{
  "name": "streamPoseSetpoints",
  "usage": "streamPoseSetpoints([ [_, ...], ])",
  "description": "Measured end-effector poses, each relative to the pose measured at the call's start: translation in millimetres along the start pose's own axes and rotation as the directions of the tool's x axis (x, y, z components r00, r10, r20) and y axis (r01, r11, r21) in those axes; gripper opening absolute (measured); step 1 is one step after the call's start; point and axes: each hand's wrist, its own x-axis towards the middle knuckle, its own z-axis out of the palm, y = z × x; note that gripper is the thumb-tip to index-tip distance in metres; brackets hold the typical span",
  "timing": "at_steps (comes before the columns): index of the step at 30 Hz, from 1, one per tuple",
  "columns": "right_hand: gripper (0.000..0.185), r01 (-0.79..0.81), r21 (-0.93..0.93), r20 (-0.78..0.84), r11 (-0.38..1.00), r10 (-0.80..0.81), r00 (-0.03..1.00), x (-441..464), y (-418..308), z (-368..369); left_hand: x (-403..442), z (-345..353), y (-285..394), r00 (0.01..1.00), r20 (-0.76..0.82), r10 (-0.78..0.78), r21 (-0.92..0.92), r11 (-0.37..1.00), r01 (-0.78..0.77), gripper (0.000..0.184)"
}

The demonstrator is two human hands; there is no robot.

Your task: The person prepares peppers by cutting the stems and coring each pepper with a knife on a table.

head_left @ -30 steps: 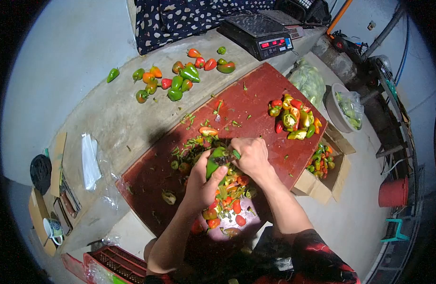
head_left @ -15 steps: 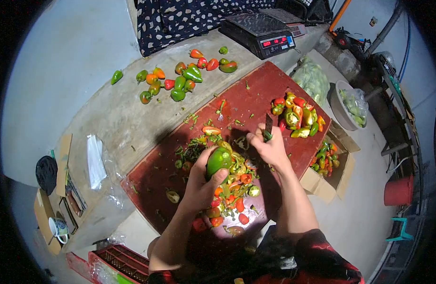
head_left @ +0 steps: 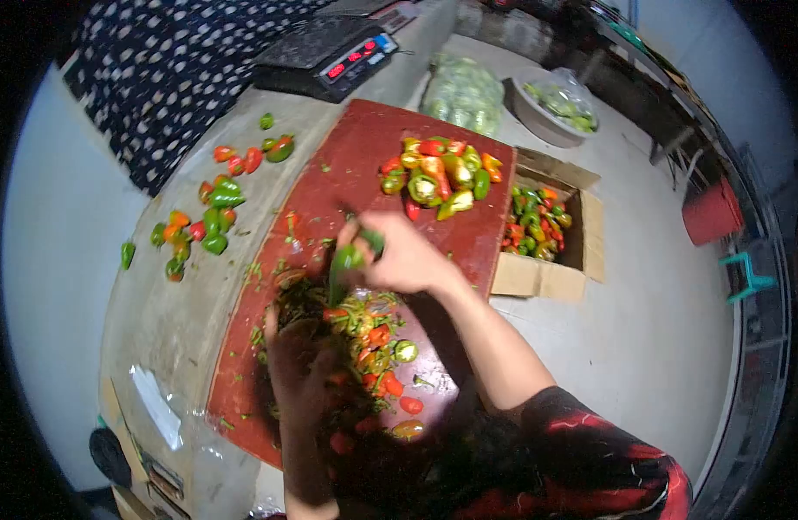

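My right hand (head_left: 403, 256) is closed around a green bell pepper (head_left: 344, 270), blurred by motion, over the red board (head_left: 338, 178). The dark blade of a small knife (head_left: 347, 211) sticks out of the same hand; its handle is mostly hidden. In deep shadow to the lower left, my left hand (head_left: 302, 364) has its thumb and fingers apart and holds nothing that I can see. Beside it lies a heap of cut peppers and green trimmings (head_left: 377, 334), mostly red and green pieces. Cut pepper halves (head_left: 438, 173) are piled toward the board's far end.
Whole peppers (head_left: 213, 219) lie on the concrete ledge (head_left: 169, 325) at left, below a lit scale (head_left: 325, 65). On the floor at right are a cardboard box of peppers (head_left: 538, 277), a bagged green bundle (head_left: 464, 95), a grey tub (head_left: 546, 126) and a red bucket (head_left: 713, 212).
The green pepper has passed from my left hand to my right, which still has the knife. My left hand has opened and dropped lower. The view has swung to the right.
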Motion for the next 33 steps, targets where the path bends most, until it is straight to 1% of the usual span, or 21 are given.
streamPoseSetpoints([
  [2, 0.045, -0.023, -0.164, -0.339, 0.986, -0.035, 0.94, -1.9, 3.5, -41.0, -0.6, -4.4, 1.5, 0.996, -0.013, -0.087, 0.069, 0.994, 0.088, 0.077],
  [3, 0.045, -0.082, -0.283, -0.506, 0.956, -0.076, 0.859, -5.9, 2.8, -61.8, -1.3, -3.3, 2.9, 0.993, -0.014, -0.114, 0.091, 0.989, 0.114, 0.076],
  [5, 0.043, -0.188, -0.348, -0.778, 0.918, -0.171, 0.605, -16.8, 22.1, -98.5, -5.0, 4.8, 6.7, 0.981, -0.152, -0.118, -0.077, 0.991, 0.107, 0.07],
  [7, 0.048, -0.364, -0.288, -0.933, 0.885, -0.174, 0.316, -31.9, 35.8, -130.5, -3.5, -1.9, -0.6, 0.988, -0.116, -0.101, -0.08, 0.993, 0.092, 0.067],
  [8, 0.05, -0.471, -0.336, -0.941, 0.816, -0.266, 0.211, -41.7, 38.4, -140.1, -1.9, -4.1, -2.8, 0.993, -0.085, -0.081, -0.078, 0.994, 0.075, 0.065],
  [9, 0.052, -0.578, -0.358, -0.925, 0.734, -0.362, 0.114, -48.7, 33.4, -144.8, -2.6, -2.5, -0.1, 0.994, -0.075, -0.08, -0.074, 0.994, 0.075, 0.065],
  [10, 0.055, -0.58, -0.334, -0.934, 0.743, -0.343, 0.098, -51.0, 30.4, -146.0, -4.0, -0.1, 4.5, 0.991, -0.092, -0.098, -0.033, 0.995, 0.095, 0.062],
  [11, 0.055, -0.584, -0.328, -0.935, 0.742, -0.343, 0.09, -51.5, 35.5, -147.1, -4.5, 2.5, 6.9, 0.987, -0.111, -0.114, 0.006, 0.993, 0.116, 0.059],
  [14, 0.041, -0.445, -0.26, -0.937, 0.857, -0.111, 0.332, -41.0, 41.3, -138.0, -1.3, 0.7, 6.4, 0.983, -0.086, -0.163, -0.072, 0.985, 0.157, 0.056],
  [17, 0.028, -0.321, -0.245, -0.89, 0.915, -0.081, 0.448, -25.0, 41.8, -122.2, -0.2, -9.2, 4.3, 0.99, -0.054, -0.127, -0.05, 0.991, 0.125, 0.053],
  [18, 0.026, -0.301, -0.286, -0.878, 0.91, -0.123, 0.463, -21.5, 46.5, -118.7, -0.4, -17.3, -0.1, 0.988, -0.093, -0.125, -0.04, 0.992, 0.122, 0.053],
  [19, 0.024, -0.275, -0.327, -0.862, 0.904, -0.167, 0.478, -18.2, 46.3, -115.8, 1.4, -27.3, -7.2, 0.989, -0.094, -0.116, 0.081, 0.989, 0.124, 0.049],
  [20, 0.022, -0.267, -0.332, -0.86, 0.905, -0.174, 0.48, -17.4, 45.0, -111.9, 3.5, -36.9, -12.8, 0.989, -0.094, -0.111, 0.199, 0.972, 0.128, 0.046],
  [21, 0.021, -0.25, -0.307, -0.852, 0.918, -0.149, 0.502, -16.0, 43.9, -110.7, 7.8, -45.2, -17.3, 0.986, -0.13, -0.104, 0.207, 0.97, 0.13, 0.046],
  [23, 0.023, -0.242, -0.254, -0.852, 0.936, -0.097, 0.515, -13.7, 38.1, -107.7, 19.9, -53.7, -22.0, 0.986, -0.15, -0.069, 0.538, 0.831, 0.14, 0.037],
  [24, 0.026, -0.231, -0.292, -0.834, 0.928, -0.129, 0.536, -13.6, 38.0, -107.7, 27.2, -49.3, -17.9, 0.964, -0.214, -0.158, 0.373, 0.899, 0.23, 0.031],
  [25, 0.027, -0.211, -0.274, -0.834, 0.938, -0.123, 0.538, -12.7, 37.0, -106.7, 35.6, -50.0, -15.2, 0.96, -0.231, -0.156, 0.373, 0.897, 0.236, 0.031],
  [27, 0.027, -0.212, -0.258, -0.825, 0.942, -0.101, 0.556, -12.1, 35.7, -107.1, 53.5, -58.1, -9.1, 0.985, -0.165, -0.057, 0.529, 0.837, 0.137, 0.031],
  [30, 0.032, -0.189, -0.228, -0.822, 0.955, -0.085, 0.563, -9.8, 38.8, -106.6, 101.1, -69.1, -20.0, 0.96, -0.196, 0.2, 0.489, 0.869, -0.081, 0.027],
  [32, 0.033, -0.173, -0.189, -0.819, 0.967, -0.058, 0.571, -7.2, 32.4, -102.8, 141.3, -64.5, -10.1, 0.898, -0.194, 0.396, 0.741, 0.658, -0.13, 0.026],
  [33, 0.034, -0.16, -0.149, -0.821, 0.976, -0.032, 0.569, -5.8, 31.2, -100.6, 162.1, -65.8, -4.8, 0.892, -0.186, 0.412, 0.798, 0.592, -0.108, 0.03],
])
